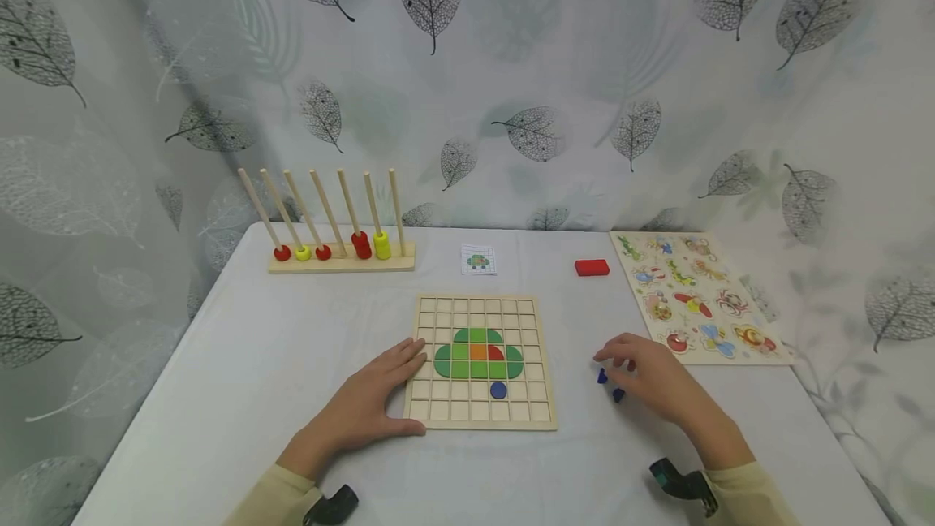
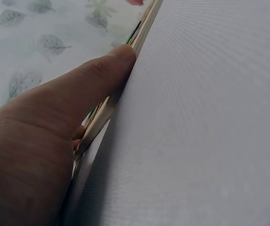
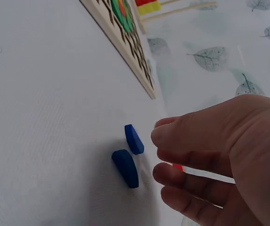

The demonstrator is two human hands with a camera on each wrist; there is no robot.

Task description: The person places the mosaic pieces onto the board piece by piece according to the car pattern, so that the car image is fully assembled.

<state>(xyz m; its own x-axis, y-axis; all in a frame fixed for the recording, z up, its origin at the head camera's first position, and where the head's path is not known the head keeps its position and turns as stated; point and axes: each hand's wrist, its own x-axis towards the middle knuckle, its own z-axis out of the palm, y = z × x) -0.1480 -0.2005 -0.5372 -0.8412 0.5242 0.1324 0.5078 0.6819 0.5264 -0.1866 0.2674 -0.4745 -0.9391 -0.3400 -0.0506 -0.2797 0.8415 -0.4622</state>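
Note:
A wooden grid board (image 1: 540, 416) lies on the white table, bearing green pieces (image 1: 478, 369), an orange square (image 1: 478, 351), a red rounded piece (image 1: 495, 353) and a blue disc (image 1: 498, 390). My left hand (image 1: 372, 403) rests against the board's left side, its fingers at the edge and its thumb by the near corner. To the right, my right hand (image 1: 650, 376) hovers with loosely bent fingers close over two small blue pieces. In the right wrist view, one blue piece (image 3: 134, 140) and the other blue piece (image 3: 126, 168) lie just beyond the fingertips, and nothing shows in the grasp.
Behind the board is a small pattern card (image 1: 478, 260). A wooden peg rack (image 1: 343, 264) with red and yellow rings stands at the back left. Toward the back right are a red block (image 1: 592, 267) and a picture puzzle board (image 1: 694, 299). A leaf-patterned curtain (image 1: 467, 88) hangs behind.

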